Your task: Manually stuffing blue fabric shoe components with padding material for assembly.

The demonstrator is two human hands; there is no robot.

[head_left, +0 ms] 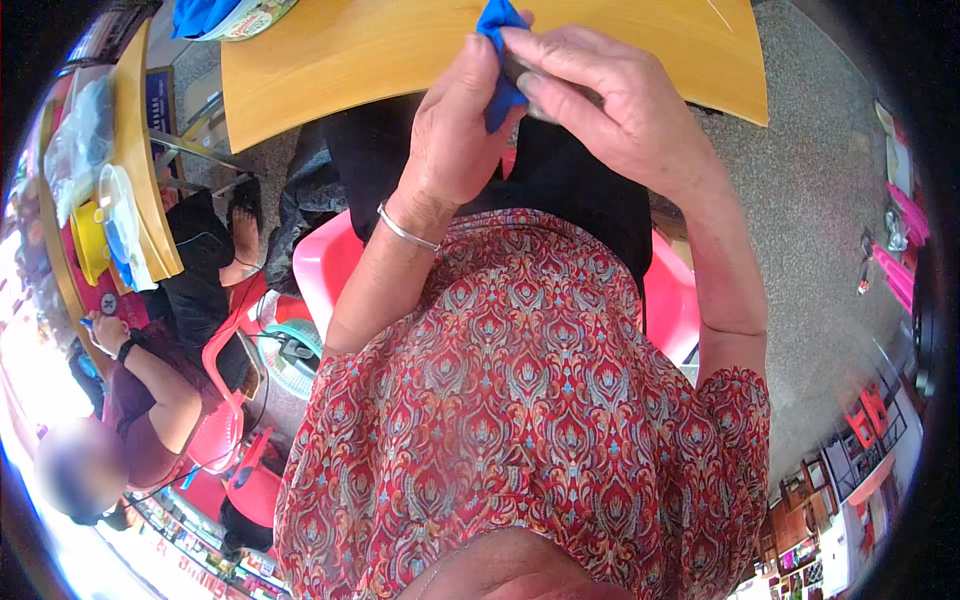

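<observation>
A small blue piece (500,18), soft and cloth-like, is held up at the near edge of the yellow wooden table (360,60). My left hand (455,135), with a silver bangle at its wrist, grips the piece from the left, thumb pointing up along it. From the right my right hand (615,105) pinches the same piece with thumb and fingers. The fingers partly cover it, so its full shape is hidden. At the table's far left stands a round container (258,20) with more blue material in it.
To the left, a person (160,390) with a blurred head sits at another table (145,200) bearing plastic bags and a yellow container (90,240). A teal basket (288,355) is on the floor between us. Pink chair sides (330,265) flank me.
</observation>
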